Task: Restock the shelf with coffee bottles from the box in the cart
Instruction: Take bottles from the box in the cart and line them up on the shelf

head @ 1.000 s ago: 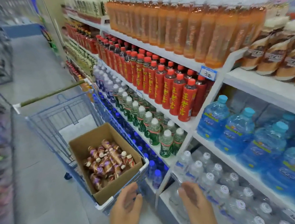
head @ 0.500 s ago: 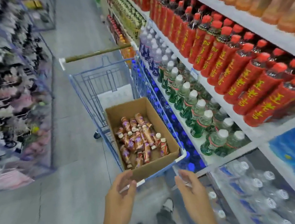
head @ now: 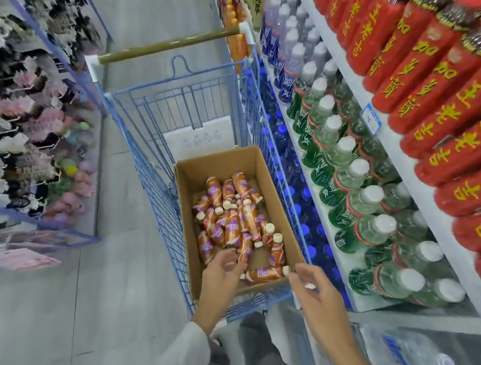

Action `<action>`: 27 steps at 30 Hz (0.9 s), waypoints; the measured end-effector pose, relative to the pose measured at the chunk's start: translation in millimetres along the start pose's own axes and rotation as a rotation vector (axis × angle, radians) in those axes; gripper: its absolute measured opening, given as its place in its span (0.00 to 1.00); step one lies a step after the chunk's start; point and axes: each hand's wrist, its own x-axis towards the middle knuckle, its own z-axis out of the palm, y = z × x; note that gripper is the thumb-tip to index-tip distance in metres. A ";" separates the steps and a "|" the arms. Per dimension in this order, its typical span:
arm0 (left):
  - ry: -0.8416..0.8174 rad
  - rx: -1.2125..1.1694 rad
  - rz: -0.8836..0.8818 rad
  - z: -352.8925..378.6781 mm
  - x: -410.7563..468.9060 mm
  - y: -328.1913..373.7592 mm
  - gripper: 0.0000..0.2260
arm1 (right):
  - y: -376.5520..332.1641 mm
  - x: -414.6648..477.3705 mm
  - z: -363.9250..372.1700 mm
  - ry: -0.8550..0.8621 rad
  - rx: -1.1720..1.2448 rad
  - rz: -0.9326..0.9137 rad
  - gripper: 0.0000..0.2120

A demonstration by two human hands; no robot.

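Both hands have gone forward since half a second ago: the left hand [head: 222, 274] was short of the carton's near wall and is now past it, inside the box [head: 188, 233], while the right hand [head: 319, 294] has come up to the near right corner. On the left hand the fingers [head: 231, 260] are spread and only slightly bent, low over the nearest coffee bottles [head: 231, 221], gripping nothing; whether they touch a bottle I cannot tell. On the right hand the fingers hang loosely curled above the rim, also empty, just beside a single bottle [head: 266, 273] that lies along the near wall. A pale sleeve [head: 185, 359] covers the left forearm. Brown bottles with cream caps lie in a loose heap across the carton's floor. The carton sits in the near end of a blue wire cart [head: 144, 161], whose handle [head: 169, 44] is at the far end. To the right runs the shelf [head: 389, 147], with green bottles [head: 349, 178] below and red bottles [head: 428, 84] above.
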 end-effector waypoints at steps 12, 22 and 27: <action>-0.225 0.189 -0.230 100.9 171.9 -44.1 0.20 | 9.1 68.9 -16.4 0.033 -0.058 0.137 0.11; -0.257 0.257 -0.126 158.7 226.9 -96.9 0.18 | 26.0 69.6 -8.2 0.033 -0.031 0.313 0.12; -0.229 0.191 -0.084 156.0 239.5 -126.2 0.18 | 28.3 67.0 -8.0 0.014 -0.046 0.371 0.12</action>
